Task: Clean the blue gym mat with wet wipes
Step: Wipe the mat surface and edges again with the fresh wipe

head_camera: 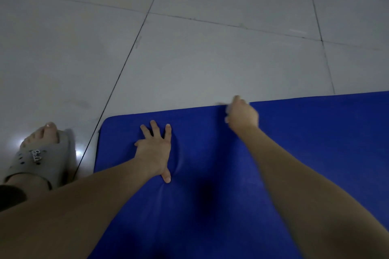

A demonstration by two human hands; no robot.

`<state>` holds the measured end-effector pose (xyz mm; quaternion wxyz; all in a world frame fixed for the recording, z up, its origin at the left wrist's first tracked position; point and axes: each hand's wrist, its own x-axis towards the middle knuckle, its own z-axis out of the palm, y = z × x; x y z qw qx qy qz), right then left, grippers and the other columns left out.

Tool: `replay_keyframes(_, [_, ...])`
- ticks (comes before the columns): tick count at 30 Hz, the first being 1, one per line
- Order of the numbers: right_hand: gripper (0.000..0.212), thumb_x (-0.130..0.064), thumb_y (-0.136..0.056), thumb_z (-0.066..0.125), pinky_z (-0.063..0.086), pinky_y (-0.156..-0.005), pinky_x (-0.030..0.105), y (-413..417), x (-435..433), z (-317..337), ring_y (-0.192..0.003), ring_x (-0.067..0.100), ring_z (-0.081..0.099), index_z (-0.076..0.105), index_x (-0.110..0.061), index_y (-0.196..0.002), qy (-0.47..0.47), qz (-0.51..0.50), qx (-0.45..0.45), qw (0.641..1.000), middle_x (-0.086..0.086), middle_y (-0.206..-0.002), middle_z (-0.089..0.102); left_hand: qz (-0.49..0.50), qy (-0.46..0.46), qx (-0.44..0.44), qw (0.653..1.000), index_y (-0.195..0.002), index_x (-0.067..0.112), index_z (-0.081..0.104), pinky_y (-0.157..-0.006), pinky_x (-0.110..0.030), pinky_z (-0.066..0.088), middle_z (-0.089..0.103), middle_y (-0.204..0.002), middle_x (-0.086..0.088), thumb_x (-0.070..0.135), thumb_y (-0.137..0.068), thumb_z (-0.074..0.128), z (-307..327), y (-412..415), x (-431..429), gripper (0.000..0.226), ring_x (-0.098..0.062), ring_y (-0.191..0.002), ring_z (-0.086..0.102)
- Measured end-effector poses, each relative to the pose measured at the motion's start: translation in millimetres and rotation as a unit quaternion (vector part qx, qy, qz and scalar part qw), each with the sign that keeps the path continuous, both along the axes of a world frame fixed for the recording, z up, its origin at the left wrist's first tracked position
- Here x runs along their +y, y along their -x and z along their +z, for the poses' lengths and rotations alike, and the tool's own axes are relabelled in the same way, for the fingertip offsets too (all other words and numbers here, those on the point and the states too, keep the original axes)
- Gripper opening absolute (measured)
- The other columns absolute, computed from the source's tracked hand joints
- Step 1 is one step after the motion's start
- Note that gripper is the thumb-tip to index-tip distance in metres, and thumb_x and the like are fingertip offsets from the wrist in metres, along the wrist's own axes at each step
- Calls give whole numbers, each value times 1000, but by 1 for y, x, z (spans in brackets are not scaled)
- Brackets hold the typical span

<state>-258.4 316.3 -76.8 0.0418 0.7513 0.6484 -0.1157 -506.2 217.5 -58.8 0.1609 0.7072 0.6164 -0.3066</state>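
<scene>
Blue gym mat [315,132] spread flat on grey floor tiles [189,48], lying under both grips. Left grip [154,149] open, fingers splayed, palm pressed down and denting the foam. Right grip [242,114] at the mat's far edge, ahead and to the right of the left one, fingers curled; too blurred to tell whether holding anything. Left of the left grip, off the mat, a foot in a grey perforated slipper [40,157].
</scene>
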Motion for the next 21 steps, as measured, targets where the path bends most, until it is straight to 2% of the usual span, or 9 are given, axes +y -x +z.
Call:
replay_keyframes(3, [45, -22, -92, 68, 41, -59, 33, -47, -2, -4, -86, 30, 61, 41, -3, -123, -1, -121, 12, 993, 23, -124, 58, 1, 0, 6, 1000, -155, 14, -27, -101, -58, 50, -20, -160, -32, 66, -48, 92, -1, -2, 0, 168, -58, -148, -1])
replay_keyframes(5, [34, -17, -96, 61, 37, -50, 29, -46, -4, -11, -77, 28, 55, 42, -3, -120, -19, -129, 17, 991, 23, -119, 60, 2, 2, 8, 1000, -155, 13, -27, -102, -59, 50, -20, -160, -32, 66, -48, 92, -1, -2, 0, 169, -59, -148, -1])
replay_keyframes(8, [22, -7, -92, 54, 35, -45, 26, -12, -13, -18, -75, 23, 53, 45, -5, -112, -52, -72, 33, 995, 10, -93, 54, -6, -3, 13, 1000, -156, 13, -25, -101, -59, 50, -17, -161, -33, 68, -47, 91, -2, -3, 0, 168, -59, -147, 2])
replay_keyframes(10, [21, -6, -91, 53, 32, -45, 25, 22, -20, -19, -72, 19, 50, 48, -7, -112, -44, -15, 46, 998, 3, -86, 43, -12, -12, 17, 1000, -156, 13, -23, -100, -57, 51, -15, -161, -33, 70, -46, 90, -2, -2, 0, 168, -59, -148, 4])
replay_keyframes(14, [20, -16, -96, 55, 33, -49, 27, 102, -37, -16, -78, 18, 51, 56, -11, -116, 16, 173, 67, 982, 6, -109, 54, -22, -20, 34, 999, -156, 11, -23, -98, -55, 52, -12, -161, -34, 73, -47, 88, -4, -1, 0, 167, -59, -147, 7])
replay_keyframes(16, [19, -24, -101, 52, 45, -60, 33, 120, -41, -8, -91, 24, 58, 58, -10, -112, 24, 220, 114, 969, 8, -109, 57, -23, -20, 42, 999, -156, 11, -22, -97, -54, 53, -12, -160, -34, 73, -46, 87, -3, -2, 0, 167, -59, -147, 7])
replay_keyframes(18, [24, -26, -102, 51, 53, -74, 38, 114, -43, 7, -100, 26, 58, 60, -10, -118, 60, 209, 220, 951, 7, -110, 62, -17, -16, 41, 999, -157, 11, -21, -98, -55, 53, -12, -160, -34, 72, -46, 88, -1, -2, 1, 167, -59, -147, 6])
replay_keyframes(20, [27, -22, -103, 46, 52, -71, 33, 90, -50, 18, -95, 22, 62, 58, -15, -126, 69, 109, 349, 928, 3, -107, 65, -13, -16, 37, 999, -157, 11, -20, -97, -55, 53, -12, -161, -34, 72, -46, 89, 1, -3, 1, 167, -59, -147, 7])
replay_keyframes(21, [26, -22, -103, 45, 48, -65, 30, 75, -54, 22, -91, 22, 63, 56, -16, -125, 45, 67, 351, 933, 0, -104, 65, -11, -17, 35, 999, -157, 11, -20, -97, -55, 53, -11, -161, -34, 72, -46, 89, 3, -3, 1, 167, -59, -147, 7])
